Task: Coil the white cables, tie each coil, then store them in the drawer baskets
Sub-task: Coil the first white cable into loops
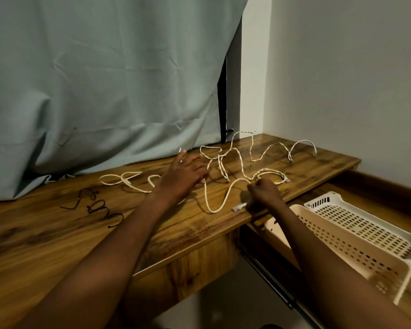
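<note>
Several white braided cables [244,160] lie tangled and uncoiled across the wooden desk top [57,233]. My right hand [262,193] is curled, pinching one white cable near the desk's front edge; that cable loops to the left, and a silver plug [239,207] lies just beside the hand. My left hand [184,175] reaches over the middle of the tangle, fingers spread and blurred, touching the cables; what lies under its palm is hidden. Two perforated cream baskets [356,229] sit in the open drawer [377,186] at the right.
Dark thin twist ties [93,207] lie on the desk at the left. A pale blue curtain [105,91] hangs down onto the desk's back edge. A white wall [342,67] closes the right side. The drawer juts out below the desk's right end.
</note>
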